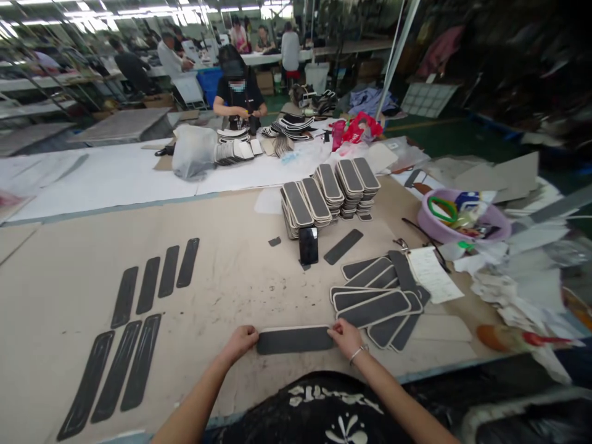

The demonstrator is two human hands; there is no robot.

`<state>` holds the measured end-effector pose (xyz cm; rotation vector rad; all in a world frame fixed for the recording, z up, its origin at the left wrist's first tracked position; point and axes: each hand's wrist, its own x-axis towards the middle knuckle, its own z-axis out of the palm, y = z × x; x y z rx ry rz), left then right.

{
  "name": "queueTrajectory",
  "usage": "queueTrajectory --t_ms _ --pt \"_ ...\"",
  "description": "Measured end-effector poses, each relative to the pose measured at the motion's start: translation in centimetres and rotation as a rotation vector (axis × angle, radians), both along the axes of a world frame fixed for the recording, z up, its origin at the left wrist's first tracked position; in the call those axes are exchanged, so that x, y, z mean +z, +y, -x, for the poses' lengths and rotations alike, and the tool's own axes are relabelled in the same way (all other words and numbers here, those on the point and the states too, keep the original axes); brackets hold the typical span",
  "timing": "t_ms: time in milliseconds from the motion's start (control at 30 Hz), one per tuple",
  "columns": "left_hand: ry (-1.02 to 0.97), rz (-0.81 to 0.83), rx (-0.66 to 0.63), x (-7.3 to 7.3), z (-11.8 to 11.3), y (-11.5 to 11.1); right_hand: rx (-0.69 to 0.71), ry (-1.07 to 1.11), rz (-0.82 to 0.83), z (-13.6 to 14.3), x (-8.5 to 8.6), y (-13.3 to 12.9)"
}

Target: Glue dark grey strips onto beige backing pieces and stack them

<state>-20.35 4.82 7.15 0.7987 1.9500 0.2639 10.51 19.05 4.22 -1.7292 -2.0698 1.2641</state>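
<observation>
Dark oblong strip [295, 340]: laid flat and crosswise at the near edge of the worktop [231, 259], held at both ends. Its left end is pinched by the curled fingers of the left hand [240, 342]; its right end is gripped by the right hand [346, 337], on whose wrist a bracelet is worn.

Loose pile of like strips [377, 299]: fanned out just beside the right hand, toward the right edge. A white paper sheet [432, 274] is set against its far side.

Seven dark strips [139, 320]: laid out singly in two slanted rows toward the near left corner, well apart from the hands.

Stacks of light-edged pieces [330, 191]: ranged farther back, right of centre, with a small black upright object [308, 245] in front.

Purple basin [462, 222]: placed at the right edge, filled with oddments.

Person in black [239, 92]: seated at the far end.
</observation>
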Motion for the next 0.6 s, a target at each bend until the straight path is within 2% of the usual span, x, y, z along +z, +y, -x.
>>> queueTrajectory --t_ms 300,600 --pt "0.116 0.035 -0.070 -2.0 -0.4 0.7 0.019 -0.124 -0.029 -0.1 -1.1 -0.6" --pt "0.176 0.051 -0.091 -1.3 -1.1 0.8 0.068 -0.165 -0.043 -0.5 -2.2 -0.6"
